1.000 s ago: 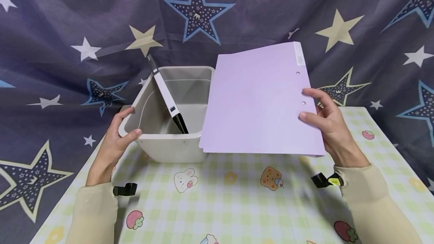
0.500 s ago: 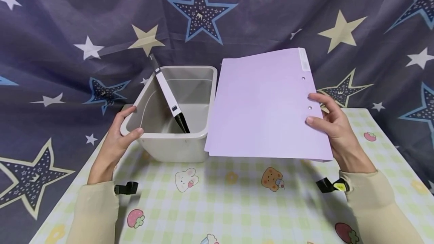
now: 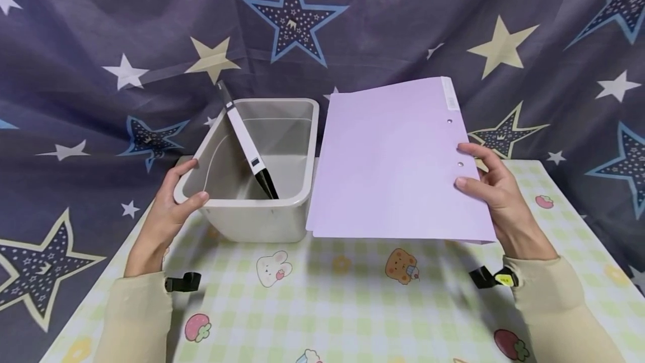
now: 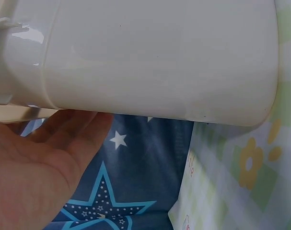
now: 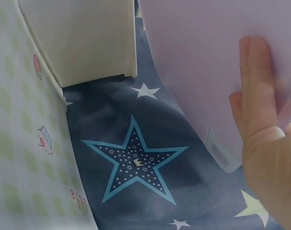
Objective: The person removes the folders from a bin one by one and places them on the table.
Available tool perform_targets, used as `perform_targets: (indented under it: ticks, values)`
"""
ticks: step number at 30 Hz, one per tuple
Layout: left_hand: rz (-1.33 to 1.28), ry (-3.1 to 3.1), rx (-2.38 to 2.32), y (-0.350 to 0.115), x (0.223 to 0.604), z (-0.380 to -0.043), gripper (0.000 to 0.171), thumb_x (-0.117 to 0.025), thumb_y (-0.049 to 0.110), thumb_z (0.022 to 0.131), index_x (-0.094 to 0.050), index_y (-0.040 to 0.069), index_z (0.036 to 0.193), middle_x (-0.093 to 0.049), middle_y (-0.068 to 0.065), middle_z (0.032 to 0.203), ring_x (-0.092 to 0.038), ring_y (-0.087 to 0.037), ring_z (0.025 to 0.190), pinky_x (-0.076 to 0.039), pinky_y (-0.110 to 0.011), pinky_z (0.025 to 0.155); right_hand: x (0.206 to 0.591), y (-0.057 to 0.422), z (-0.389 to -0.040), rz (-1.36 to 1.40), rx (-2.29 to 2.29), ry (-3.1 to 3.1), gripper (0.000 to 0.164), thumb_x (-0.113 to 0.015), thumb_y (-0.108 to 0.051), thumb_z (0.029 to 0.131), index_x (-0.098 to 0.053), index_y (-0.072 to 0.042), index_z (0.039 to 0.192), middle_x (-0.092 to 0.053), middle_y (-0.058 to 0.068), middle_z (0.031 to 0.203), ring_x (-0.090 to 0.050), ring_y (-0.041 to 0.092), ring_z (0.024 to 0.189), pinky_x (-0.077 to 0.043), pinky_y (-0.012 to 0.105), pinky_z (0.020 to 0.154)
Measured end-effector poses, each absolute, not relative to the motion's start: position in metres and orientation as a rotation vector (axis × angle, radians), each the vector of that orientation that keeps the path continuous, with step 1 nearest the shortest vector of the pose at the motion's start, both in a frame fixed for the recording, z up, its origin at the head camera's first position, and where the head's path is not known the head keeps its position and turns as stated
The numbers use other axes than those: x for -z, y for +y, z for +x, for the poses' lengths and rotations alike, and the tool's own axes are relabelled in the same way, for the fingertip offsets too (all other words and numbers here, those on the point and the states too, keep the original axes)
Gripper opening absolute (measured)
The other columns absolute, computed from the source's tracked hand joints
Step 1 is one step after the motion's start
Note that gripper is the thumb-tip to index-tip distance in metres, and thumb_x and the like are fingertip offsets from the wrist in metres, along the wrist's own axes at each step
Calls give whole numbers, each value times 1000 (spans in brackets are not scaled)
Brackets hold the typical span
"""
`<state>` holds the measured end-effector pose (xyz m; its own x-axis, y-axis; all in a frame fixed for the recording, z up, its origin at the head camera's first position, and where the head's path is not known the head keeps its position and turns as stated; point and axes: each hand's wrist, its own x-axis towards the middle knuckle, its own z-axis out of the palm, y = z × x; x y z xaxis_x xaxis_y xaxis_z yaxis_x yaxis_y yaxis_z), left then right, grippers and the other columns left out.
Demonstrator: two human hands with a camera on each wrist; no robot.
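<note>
My left hand (image 3: 168,209) grips the rim of a light grey plastic bin (image 3: 262,223) at its near left corner, thumb on the near side. In the left wrist view its fingers (image 4: 90,136) reach behind the bin wall (image 4: 159,57). A long, slim, white-and-black object (image 3: 243,133) leans inside the bin, its dark grey end above the left rim. My right hand (image 3: 496,200) holds a lilac file folder (image 3: 388,167) by its right edge, thumb on the near face. The folder is raised and tilted, just right of the bin; the right wrist view shows straight fingers (image 5: 260,81) along its back.
The table has a green-and-white checked cloth (image 3: 353,301) with printed animals and strawberries. A dark blue curtain (image 3: 363,32) with stars hangs behind it. The folder casts a shadow on the cloth below.
The folder and my right hand have moved slightly right and down, so the folder no longer overlaps most of the bin's right rim. My left hand and the bin stay put.
</note>
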<state>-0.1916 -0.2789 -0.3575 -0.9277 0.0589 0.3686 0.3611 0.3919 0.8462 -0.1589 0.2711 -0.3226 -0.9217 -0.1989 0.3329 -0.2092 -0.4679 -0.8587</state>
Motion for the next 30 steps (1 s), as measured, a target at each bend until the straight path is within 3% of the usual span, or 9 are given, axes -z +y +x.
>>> perform_targets:
  ticks: [12, 16, 30]
  values:
    - [-381, -2356, 1553, -278, 359, -190, 69, -64, 8, 87, -32, 14, 149, -26, -8, 152, -20, -10, 134, -13, -28, 105, 330, 271, -160, 610, -2599, -1664, 56, -47, 19, 88, -43, -8, 137, -61, 12, 104, -69, 23, 82, -55, 37, 59]
    - [-383, -2353, 1556, -277, 358, -192, 69, -64, 7, 87, -33, 13, 148, -27, -8, 152, -22, -10, 132, -18, -25, 102, 333, 270, -159, 564, -2571, -1695, 56, -48, 18, 88, -44, -8, 137, -61, 11, 104, -68, 22, 81, -55, 36, 58]
    - [-386, -2352, 1568, -277, 360, -193, 70, -64, 5, 87, -32, 13, 149, -25, -9, 153, -20, -10, 133, -16, -28, 104, 337, 268, -160, 515, -2575, -1741, 55, -50, 16, 88, -44, -9, 137, -61, 11, 105, -68, 22, 81, -55, 36, 59]
